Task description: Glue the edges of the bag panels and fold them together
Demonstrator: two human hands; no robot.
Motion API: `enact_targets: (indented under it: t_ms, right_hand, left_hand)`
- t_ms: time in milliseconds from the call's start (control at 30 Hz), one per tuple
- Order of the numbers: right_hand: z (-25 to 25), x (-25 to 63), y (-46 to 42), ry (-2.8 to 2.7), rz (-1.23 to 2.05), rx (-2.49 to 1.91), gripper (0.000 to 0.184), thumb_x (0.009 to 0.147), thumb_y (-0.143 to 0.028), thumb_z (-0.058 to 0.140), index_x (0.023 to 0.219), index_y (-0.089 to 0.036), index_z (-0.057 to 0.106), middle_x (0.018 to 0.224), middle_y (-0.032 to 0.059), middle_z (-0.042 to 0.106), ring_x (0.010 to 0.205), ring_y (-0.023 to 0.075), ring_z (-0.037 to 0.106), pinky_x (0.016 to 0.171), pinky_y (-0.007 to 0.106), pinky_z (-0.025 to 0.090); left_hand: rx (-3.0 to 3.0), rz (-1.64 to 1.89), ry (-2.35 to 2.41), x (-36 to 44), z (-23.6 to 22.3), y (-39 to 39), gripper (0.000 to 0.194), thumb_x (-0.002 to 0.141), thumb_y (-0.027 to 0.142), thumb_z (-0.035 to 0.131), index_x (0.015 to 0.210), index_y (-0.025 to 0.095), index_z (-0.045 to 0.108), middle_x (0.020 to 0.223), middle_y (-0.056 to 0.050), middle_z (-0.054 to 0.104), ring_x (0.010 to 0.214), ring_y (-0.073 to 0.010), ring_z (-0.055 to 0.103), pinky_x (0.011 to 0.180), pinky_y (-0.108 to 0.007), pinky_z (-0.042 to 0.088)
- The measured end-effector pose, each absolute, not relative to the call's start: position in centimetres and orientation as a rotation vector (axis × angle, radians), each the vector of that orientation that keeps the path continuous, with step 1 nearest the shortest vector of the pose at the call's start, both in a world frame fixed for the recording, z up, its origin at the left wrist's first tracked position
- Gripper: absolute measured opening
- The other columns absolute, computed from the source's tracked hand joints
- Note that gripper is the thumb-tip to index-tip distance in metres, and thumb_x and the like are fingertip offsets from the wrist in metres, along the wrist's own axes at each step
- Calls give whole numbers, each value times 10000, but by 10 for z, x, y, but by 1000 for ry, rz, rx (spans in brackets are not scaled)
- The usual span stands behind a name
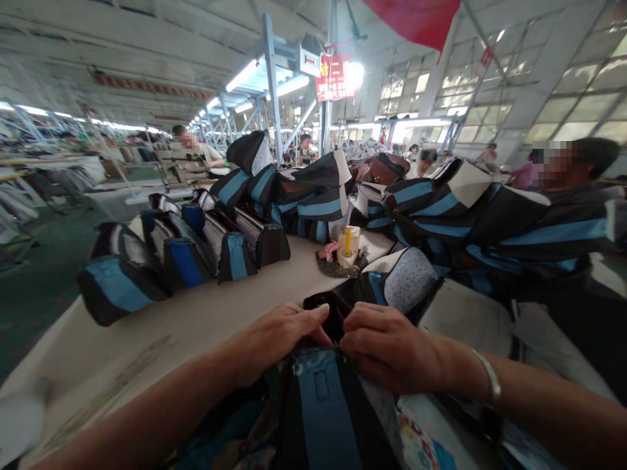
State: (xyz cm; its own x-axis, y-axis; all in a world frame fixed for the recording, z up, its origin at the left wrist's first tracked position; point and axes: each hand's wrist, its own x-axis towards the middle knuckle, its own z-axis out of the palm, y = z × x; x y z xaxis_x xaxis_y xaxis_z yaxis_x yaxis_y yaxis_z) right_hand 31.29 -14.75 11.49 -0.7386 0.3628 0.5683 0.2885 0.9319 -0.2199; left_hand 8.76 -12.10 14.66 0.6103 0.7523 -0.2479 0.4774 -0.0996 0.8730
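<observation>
A black bag with a blue centre stripe (323, 405) lies in front of me on the pale work table (196, 320). My left hand (279, 336) grips the bag's top edge from the left, fingers curled over it. My right hand (386, 343), a silver bangle on its wrist, pinches the same edge from the right. Between the two hands the bag's dark opening (329, 312) shows. Another bag with a white patterned lining (406, 281) lies just behind it.
A row of black-and-blue bags (186, 254) lines the table's left side. A large heap of the same bags (465, 215) fills the back and right. A small cup with a yellow item (347, 245) stands mid-table. Other workers sit beyond, one at the right (573, 170).
</observation>
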Motion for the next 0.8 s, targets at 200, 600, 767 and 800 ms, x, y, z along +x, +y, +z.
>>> enact_targets:
  t_ms: [200, 600, 767, 800]
  right_hand:
    - [111, 320, -157, -2681, -263, -468, 145, 941, -125, 474, 948, -141, 618, 823, 67, 570, 735, 184, 483, 665, 344, 402]
    - [146, 332, -141, -2365, 835, -739, 264, 1038, -267, 404, 1145, -136, 607, 968, 69, 599, 845, 131, 563, 767, 262, 466]
    - [146, 325, -124, -2644, 885, -415, 225, 984, -225, 510, 824, -128, 634, 773, 21, 545, 722, 109, 506, 661, 217, 410]
    - [140, 325, -124, -2638, 805, -404, 234, 981, -227, 510, 798, -132, 622, 743, 17, 528, 708, 114, 490, 650, 224, 397]
  left_hand:
    - [1732, 112, 839, 89, 137, -119, 549, 787, 667, 600, 636, 140, 568, 580, 55, 284, 553, -93, 197, 492, -260, 162]
    - [1932, 165, 838, 99, 144, -133, 326, 882, 406, 537, 716, 137, 615, 643, 36, 413, 603, -93, 347, 532, -218, 264]
    - [2027, 153, 864, 101, 148, -135, 310, 887, 382, 540, 726, 139, 645, 665, 29, 485, 638, -100, 418, 558, -212, 304]
    - [2033, 148, 867, 101, 147, -135, 319, 889, 389, 541, 722, 139, 646, 664, 30, 485, 638, -99, 421, 559, -212, 305]
